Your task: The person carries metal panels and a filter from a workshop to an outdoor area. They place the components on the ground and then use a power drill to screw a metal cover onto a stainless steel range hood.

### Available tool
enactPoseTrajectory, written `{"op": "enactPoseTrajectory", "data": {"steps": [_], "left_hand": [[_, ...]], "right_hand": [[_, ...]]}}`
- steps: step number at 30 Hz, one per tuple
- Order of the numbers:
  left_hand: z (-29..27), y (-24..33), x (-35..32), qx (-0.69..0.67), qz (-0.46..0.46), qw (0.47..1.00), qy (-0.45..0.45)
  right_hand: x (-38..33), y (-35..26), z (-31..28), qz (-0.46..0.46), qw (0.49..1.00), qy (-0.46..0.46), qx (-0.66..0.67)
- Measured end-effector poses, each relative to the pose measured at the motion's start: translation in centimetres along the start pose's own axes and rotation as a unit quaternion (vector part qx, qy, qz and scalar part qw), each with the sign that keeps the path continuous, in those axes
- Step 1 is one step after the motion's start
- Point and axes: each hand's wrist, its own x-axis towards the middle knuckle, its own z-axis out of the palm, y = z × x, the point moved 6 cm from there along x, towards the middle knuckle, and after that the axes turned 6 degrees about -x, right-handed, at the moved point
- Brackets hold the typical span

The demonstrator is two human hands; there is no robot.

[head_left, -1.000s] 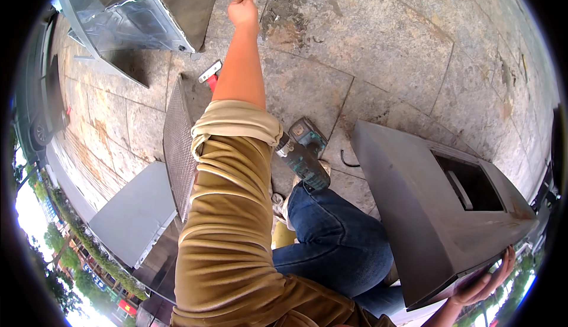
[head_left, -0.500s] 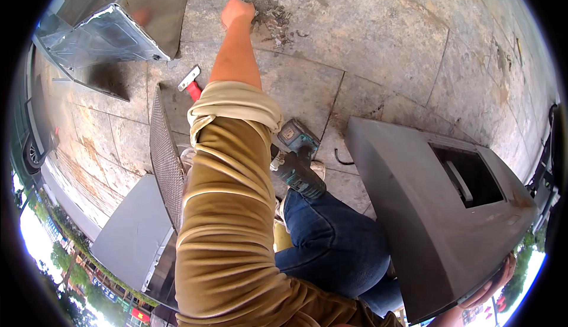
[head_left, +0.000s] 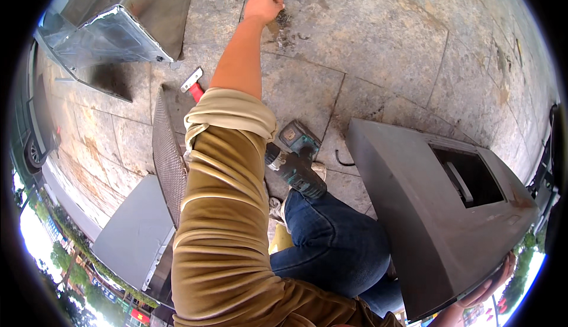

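While left hand [head_left: 264,6], balled into a fist, reaches far across stone paving [head_left: 378,49] and right hand [head_left: 488,285], fingers curled, props tilted grey metal housing [head_left: 414,209]: risks overbalancing, housing slipping onto legs.

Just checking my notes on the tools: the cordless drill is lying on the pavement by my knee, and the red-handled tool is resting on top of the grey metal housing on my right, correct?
Not quite. The red-handled tool lies on the stone pavement beside the mesh panel, left of the outstretched arm, not on the grey metal housing. The head view shows this. The cordless drill does lie on the pavement by the knee.
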Motion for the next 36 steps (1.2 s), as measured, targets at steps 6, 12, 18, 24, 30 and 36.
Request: {"op": "enactPoseTrajectory", "data": {"steps": [6, 12, 18, 24, 30, 36], "left_hand": [[2.3, 1.3, -0.7, 0.175, 0.009, 0.984, -0.015], [1.8, -1.5, -0.4, 0.001, -0.052, 0.998, 0.046], [-1.6, -2.6, 0.0, -0.73, -0.093, 0.672, 0.084], [-4.7, -5.8, 1.7, -0.713, -0.027, 0.7, 0.035], [-0.2, 1.1, -1.1, 0.124, -0.061, 0.99, 0.024], [1.8, -1.2, -0.9, 0.152, -0.111, 0.981, 0.05]], "right_hand": [[-0.6, 0.9, -0.1, -0.043, 0.999, -0.001, -0.008], [-0.5, 1.1, -0.2, -0.004, 1.0, 0.001, -0.003], [-0.5, 1.1, 0.0, -0.028, 1.0, 0.0, -0.006], [-0.2, 2.0, 0.1, -0.045, 0.999, -0.006, -0.008], [-0.8, 1.5, -0.1, -0.032, 0.999, -0.015, -0.033], [-0.7, 1.4, -0.3, -0.044, 0.998, -0.016, -0.046]]}}
